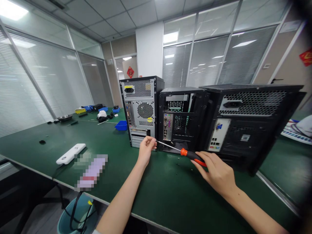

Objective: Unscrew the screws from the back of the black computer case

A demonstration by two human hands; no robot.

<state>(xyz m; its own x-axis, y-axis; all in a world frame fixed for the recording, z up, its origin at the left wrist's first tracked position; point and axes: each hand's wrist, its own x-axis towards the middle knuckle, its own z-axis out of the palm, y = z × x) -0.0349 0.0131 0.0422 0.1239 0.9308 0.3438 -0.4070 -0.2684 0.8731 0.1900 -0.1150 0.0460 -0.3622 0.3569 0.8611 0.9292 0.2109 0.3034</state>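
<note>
Over the counter (165, 198), near the silver-backed computer tower (137, 112), the right hand (216, 169) grasps the screwdriver (184, 152) by its handle (194, 157), likely the best hold on this presumably light, stiff tool, while the left hand (146, 147) bunches at the shaft's (169, 145) far end, its grip impossible to tell.

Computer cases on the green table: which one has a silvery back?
The leftmost case, the one with a round yellow sticker. Its back is mostly silvery metal, while the middle case and right case have mostly black backs.
</note>
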